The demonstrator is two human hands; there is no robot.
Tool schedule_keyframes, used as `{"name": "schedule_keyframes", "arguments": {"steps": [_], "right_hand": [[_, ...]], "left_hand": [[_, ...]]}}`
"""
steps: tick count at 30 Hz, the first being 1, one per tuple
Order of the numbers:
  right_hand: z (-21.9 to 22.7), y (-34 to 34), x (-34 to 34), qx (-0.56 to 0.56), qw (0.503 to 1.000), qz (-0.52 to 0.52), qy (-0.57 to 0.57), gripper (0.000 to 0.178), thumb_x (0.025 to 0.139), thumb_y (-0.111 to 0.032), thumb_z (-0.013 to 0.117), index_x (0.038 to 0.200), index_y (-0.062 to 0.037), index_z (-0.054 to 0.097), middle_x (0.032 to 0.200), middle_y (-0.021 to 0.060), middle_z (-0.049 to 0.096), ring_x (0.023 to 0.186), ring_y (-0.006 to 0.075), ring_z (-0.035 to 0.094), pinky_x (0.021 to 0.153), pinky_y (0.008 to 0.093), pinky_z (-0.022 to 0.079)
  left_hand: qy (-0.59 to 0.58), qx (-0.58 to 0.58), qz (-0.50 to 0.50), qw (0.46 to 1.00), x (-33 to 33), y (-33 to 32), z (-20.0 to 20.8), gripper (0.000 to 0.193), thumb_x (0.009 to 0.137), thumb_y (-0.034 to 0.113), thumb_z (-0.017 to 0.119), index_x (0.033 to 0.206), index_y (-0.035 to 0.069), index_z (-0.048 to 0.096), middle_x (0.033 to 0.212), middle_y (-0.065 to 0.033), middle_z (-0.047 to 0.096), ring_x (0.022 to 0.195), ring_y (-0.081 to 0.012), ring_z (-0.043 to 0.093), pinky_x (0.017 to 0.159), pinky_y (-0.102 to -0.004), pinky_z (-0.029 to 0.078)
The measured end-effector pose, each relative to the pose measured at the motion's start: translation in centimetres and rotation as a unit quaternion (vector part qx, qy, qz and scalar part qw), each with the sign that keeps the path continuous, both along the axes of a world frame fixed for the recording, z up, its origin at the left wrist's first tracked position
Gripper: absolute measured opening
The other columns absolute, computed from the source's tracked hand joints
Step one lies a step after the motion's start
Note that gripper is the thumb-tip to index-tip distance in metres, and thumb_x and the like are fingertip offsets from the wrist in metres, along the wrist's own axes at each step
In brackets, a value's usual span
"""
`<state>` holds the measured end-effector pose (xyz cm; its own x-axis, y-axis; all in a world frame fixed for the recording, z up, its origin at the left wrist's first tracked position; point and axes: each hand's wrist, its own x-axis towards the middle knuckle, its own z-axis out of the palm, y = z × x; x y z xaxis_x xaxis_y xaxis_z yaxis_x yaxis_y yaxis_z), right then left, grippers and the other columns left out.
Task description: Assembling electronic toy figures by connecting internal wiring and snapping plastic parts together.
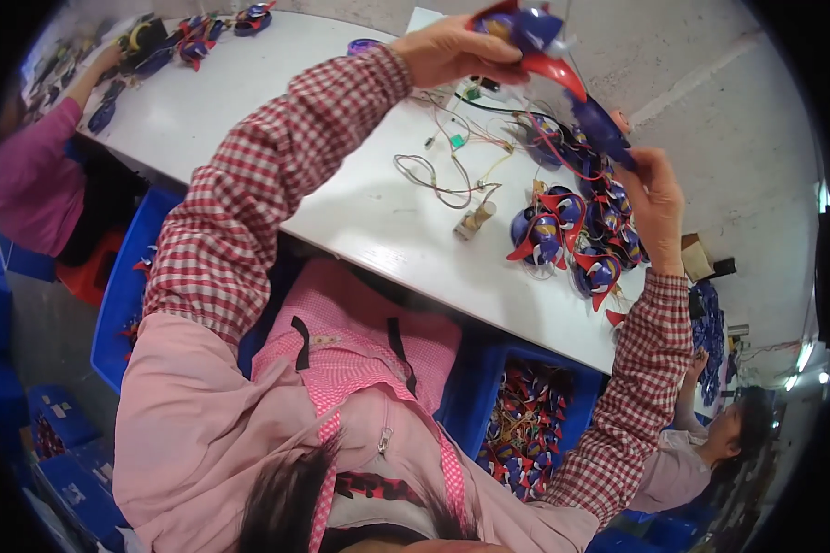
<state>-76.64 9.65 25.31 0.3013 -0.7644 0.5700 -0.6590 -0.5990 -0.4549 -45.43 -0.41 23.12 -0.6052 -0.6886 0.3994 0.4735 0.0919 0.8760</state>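
My left hand (459, 51) is raised over the far side of the table, its fingers closed on a blue and red plastic toy part (533, 35). At the right, my right hand (656, 198) pinches the end of a dark blue curved plastic piece (603, 132). The upper end of that piece comes close to the red tip of the toy part; I cannot tell whether they touch. Below and beside my right hand lies a cluster of similar blue and red toy parts (546, 238). Thin wires (433, 184) with a small green circuit board (457, 142) spread across the white table (378, 217).
A small cylindrical object (475, 221) stands near the wires. Under the table edge, a blue bin (470, 405) holds many wired toy parts; another blue bin (111, 323) is at my left. One co-worker in a purple top (32, 184) sits left, another person (700, 452) right.
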Motion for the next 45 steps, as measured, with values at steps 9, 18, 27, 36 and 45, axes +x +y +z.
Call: {"name": "schedule_keyframes", "arguments": {"steps": [9, 18, 27, 36, 45], "right_hand": [[-1.3, 6.5, 8.3, -0.184, 0.971, 0.017, 0.15, 0.022, 0.078, -0.003, 0.07, 0.089, -0.0029, 0.051, 0.068, 0.0052, 0.046, 0.057, 0.0113, 0.051, 0.053, 0.0243, 0.041], [-16.0, 9.9, 18.4, -0.036, 0.973, 0.058, 0.219, 0.022, 0.074, -0.009, 0.067, 0.085, -0.0038, 0.049, 0.077, 0.0127, 0.052, 0.061, 0.0303, 0.058, 0.05, 0.0373, 0.047], [-21.1, 8.5, 21.0, -0.007, 0.944, -0.03, 0.327, 0.011, 0.076, -0.009, 0.058, 0.078, -0.0056, 0.048, 0.075, 0.0102, 0.051, 0.057, 0.0229, 0.059, 0.048, 0.0314, 0.049], [-18.9, 8.6, 20.4, 0.035, 0.939, -0.003, 0.343, 0.013, 0.075, -0.008, 0.058, 0.086, -0.0053, 0.05, 0.083, 0.01, 0.052, 0.076, 0.0266, 0.057, 0.066, 0.036, 0.048], [-18.8, 5.0, 14.3, -0.061, 0.94, 0.078, 0.326, 0.031, 0.073, -0.002, 0.056, 0.104, -0.0015, 0.053, 0.097, 0.014, 0.051, 0.088, 0.0298, 0.053, 0.073, 0.0349, 0.047]], "left_hand": [[-0.046, -0.054, 0.236, 0.969, 15.3, 8.1, -3.1, 0.06, 0.074, 0.022, 0.076, 0.121, 0.001, 0.046, 0.102, -0.0072, 0.058, 0.083, -0.0137, 0.06, 0.075, -0.0251, 0.053], [-0.046, 0.042, 0.362, 0.93, 20.2, 8.4, -16.9, 0.06, 0.075, 0.02, 0.074, 0.123, 0.001, 0.044, 0.108, -0.0069, 0.055, 0.097, -0.0141, 0.055, 0.087, -0.0292, 0.045], [-0.407, 0.014, 0.566, 0.717, 24.4, 5.9, -21.8, 0.068, 0.065, 0.037, 0.079, 0.113, -0.004, 0.053, 0.108, -0.0151, 0.057, 0.097, -0.0219, 0.055, 0.087, -0.0332, 0.044], [-0.55, -0.085, 0.599, 0.576, 25.6, 6.2, -23.7, 0.067, 0.065, 0.049, 0.074, 0.103, -0.004, 0.058, 0.104, -0.0212, 0.056, 0.098, -0.0343, 0.05, 0.085, -0.0425, 0.042], [-0.319, -0.285, 0.607, 0.67, 18.0, 12.3, -18.7, 0.028, 0.076, 0.017, 0.068, 0.096, 0.001, 0.058, 0.091, -0.015, 0.056, 0.085, -0.0292, 0.054, 0.08, -0.0356, 0.045]]}}
